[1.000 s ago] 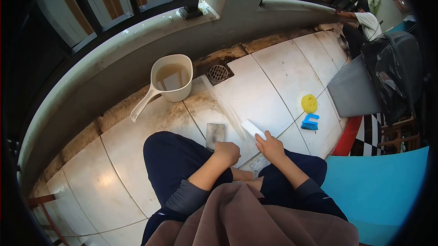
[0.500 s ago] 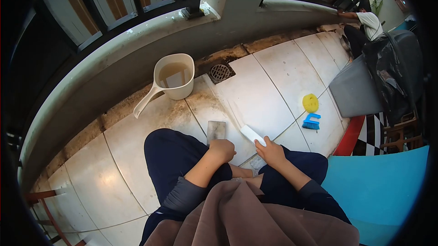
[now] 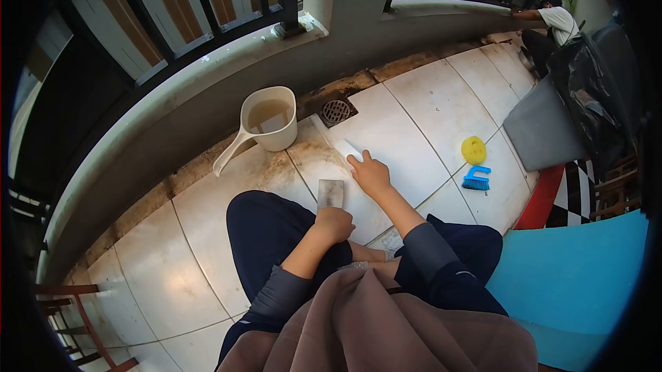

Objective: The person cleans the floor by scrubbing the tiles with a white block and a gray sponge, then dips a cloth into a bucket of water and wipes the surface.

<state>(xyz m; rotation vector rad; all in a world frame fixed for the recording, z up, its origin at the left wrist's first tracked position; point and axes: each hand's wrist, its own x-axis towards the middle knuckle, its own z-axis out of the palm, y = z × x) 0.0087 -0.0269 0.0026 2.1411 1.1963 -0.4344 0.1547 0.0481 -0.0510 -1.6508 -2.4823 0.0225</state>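
My right hand (image 3: 372, 175) is wrapped round a white block (image 3: 348, 149), which lies against the pale floor tile just below the drain grate (image 3: 336, 113). A flat greyish piece (image 3: 331, 193), stained on its face, sticks out beyond the closed fingers of my left hand (image 3: 334, 224). Brown dirt marks the tiles between the hands and a white dipper (image 3: 279, 139) that holds cloudy water. To the right lie a round yellow sponge (image 3: 474, 151) and a blue brush (image 3: 476, 179), bristles toward me.
A low grey wall (image 3: 414, 37) with black railings curves along the far side. At the right stands a grey bin (image 3: 538, 127) with a black bag, a person (image 3: 552, 27) beyond it. A blue surface (image 3: 572, 282) is at lower right, reddish-brown furniture (image 3: 86, 310) at lower left.
My right hand has moved forward and left with the white block, toward the drain. My left hand keeps its grip on the greyish piece. The view has shifted slightly.
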